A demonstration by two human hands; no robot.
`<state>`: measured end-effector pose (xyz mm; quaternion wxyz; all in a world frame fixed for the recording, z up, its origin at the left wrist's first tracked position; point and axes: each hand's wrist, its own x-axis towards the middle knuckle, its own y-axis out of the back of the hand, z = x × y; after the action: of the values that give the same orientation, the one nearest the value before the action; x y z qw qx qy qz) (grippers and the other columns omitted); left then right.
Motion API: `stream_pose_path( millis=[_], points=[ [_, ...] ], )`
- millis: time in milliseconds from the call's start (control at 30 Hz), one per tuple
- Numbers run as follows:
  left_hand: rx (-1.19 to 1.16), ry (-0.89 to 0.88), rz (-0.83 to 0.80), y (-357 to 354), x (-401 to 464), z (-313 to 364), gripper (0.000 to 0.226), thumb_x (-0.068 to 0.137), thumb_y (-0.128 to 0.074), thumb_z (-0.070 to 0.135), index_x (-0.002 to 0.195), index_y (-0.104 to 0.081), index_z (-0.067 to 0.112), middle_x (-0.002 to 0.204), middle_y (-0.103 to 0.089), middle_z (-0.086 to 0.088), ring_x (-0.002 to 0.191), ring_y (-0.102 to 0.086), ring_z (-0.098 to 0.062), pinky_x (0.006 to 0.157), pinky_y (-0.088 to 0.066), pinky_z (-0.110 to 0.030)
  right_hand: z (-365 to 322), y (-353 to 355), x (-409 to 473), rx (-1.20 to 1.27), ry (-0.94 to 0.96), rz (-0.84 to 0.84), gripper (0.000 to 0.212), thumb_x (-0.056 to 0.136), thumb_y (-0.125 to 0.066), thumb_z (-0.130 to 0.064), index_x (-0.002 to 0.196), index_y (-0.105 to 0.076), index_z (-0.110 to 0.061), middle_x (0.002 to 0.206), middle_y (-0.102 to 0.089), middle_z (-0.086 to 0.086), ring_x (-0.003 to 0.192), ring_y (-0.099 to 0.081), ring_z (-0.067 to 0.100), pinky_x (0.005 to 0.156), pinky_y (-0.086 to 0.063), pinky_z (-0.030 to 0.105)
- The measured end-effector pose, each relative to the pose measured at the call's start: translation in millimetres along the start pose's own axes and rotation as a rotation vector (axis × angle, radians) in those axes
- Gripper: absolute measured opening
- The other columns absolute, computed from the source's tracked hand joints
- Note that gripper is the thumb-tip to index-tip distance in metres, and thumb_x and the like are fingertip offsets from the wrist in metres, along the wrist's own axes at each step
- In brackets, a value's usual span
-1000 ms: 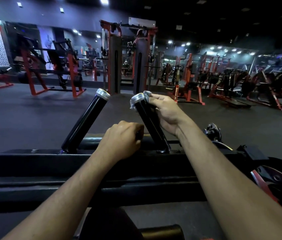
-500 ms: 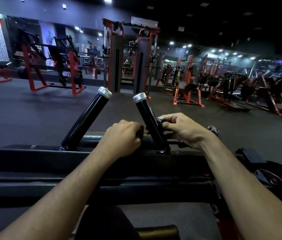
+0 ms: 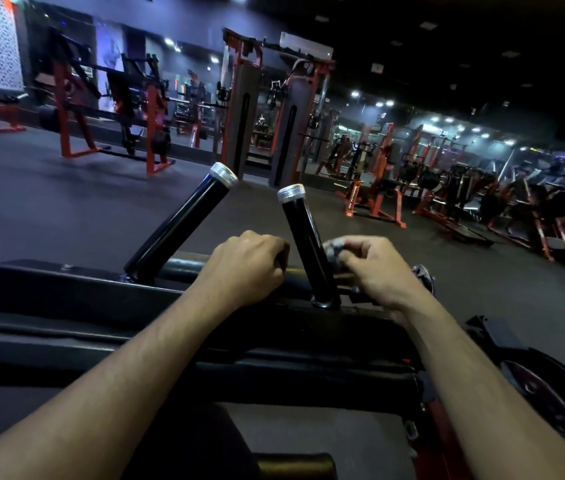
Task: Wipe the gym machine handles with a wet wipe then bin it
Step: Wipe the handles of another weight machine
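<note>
Two black machine handles with silver end caps rise from a black bar: the left handle [image 3: 180,223] leans right, the right handle [image 3: 307,244] leans left. My right hand [image 3: 374,268] sits low beside the right handle, on its right side, fingers curled round a crumpled pale wet wipe [image 3: 334,249] pressed by the handle. My left hand [image 3: 246,268] grips the horizontal bar [image 3: 184,265] just left of the right handle's base.
The black padded machine frame [image 3: 101,306] lies across in front of me, with a weight plate [image 3: 551,400] at lower right. Red and black gym machines [image 3: 374,199] stand across the dark floor beyond. No bin is in view.
My right hand with the wipe slid down the right handle from its silver cap to near its base. The left hand kept its grip on the bar.
</note>
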<state>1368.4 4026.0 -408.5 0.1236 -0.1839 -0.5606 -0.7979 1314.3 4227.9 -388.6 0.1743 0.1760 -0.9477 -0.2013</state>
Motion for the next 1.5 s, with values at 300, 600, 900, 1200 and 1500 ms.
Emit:
stream_pose_path(
  millis=[300, 600, 900, 1200, 1500],
  points=[
    [-0.17, 0.094, -0.113, 2, 6, -6, 0.015, 0.086, -0.055, 0.026, 0.095, -0.066, 0.025, 0.103, -0.053, -0.007, 0.087, -0.049, -0.031, 0.078, -0.044, -0.036, -49, -10, 0, -0.908, 0.889, 0.265, 0.028, 0.097, -0.057, -0.001, 0.121, -0.068, -0.007, 0.114, -0.07, 0.006, 0.101, -0.067, 0.02, 0.088, -0.055, 0.036],
    [-0.24, 0.081, -0.179, -4, 12, -15, 0.025, 0.083, -0.047, 0.03, 0.098, -0.066, 0.023, 0.116, -0.067, -0.013, 0.106, -0.064, -0.036, 0.086, -0.053, -0.039, -95, -22, 42, -1.957, 1.117, -0.529, 0.039, 0.1, -0.025, -0.011, 0.109, -0.062, -0.011, 0.098, -0.062, 0.005, 0.101, -0.064, 0.027, 0.121, -0.012, 0.06],
    [-0.38, 0.275, -0.19, -7, 23, -30, 0.035, 0.063, -0.039, 0.032, 0.083, -0.066, 0.02, 0.109, -0.073, -0.011, 0.105, -0.065, -0.037, 0.087, -0.052, -0.038, -63, -68, 5, -2.112, 0.734, -0.942, 0.025, 0.1, -0.042, -0.016, 0.105, -0.066, -0.016, 0.104, -0.071, 0.003, 0.098, -0.068, 0.028, 0.099, -0.046, 0.043],
    [-0.467, 0.291, -0.174, -11, 26, -29, 0.04, 0.062, -0.035, 0.033, 0.086, -0.062, 0.015, 0.102, -0.074, -0.016, 0.095, -0.07, -0.038, 0.089, -0.058, -0.049, -116, -78, 19, -2.256, 0.578, -1.031, 0.014, 0.102, -0.05, -0.025, 0.113, -0.057, -0.021, 0.102, -0.06, -0.005, 0.104, -0.064, 0.016, 0.117, -0.022, 0.055],
    [-0.555, 0.389, -0.043, -14, 25, -34, 0.053, 0.07, -0.04, 0.034, 0.111, -0.066, 0.011, 0.113, -0.073, -0.018, 0.105, -0.069, -0.039, 0.091, -0.058, -0.054, -156, -83, 41, -2.312, 0.755, -0.757, 0.013, 0.098, -0.049, -0.015, 0.093, -0.048, -0.027, 0.108, -0.069, 0.0, 0.101, -0.069, 0.024, 0.116, -0.025, 0.051]
  ],
)
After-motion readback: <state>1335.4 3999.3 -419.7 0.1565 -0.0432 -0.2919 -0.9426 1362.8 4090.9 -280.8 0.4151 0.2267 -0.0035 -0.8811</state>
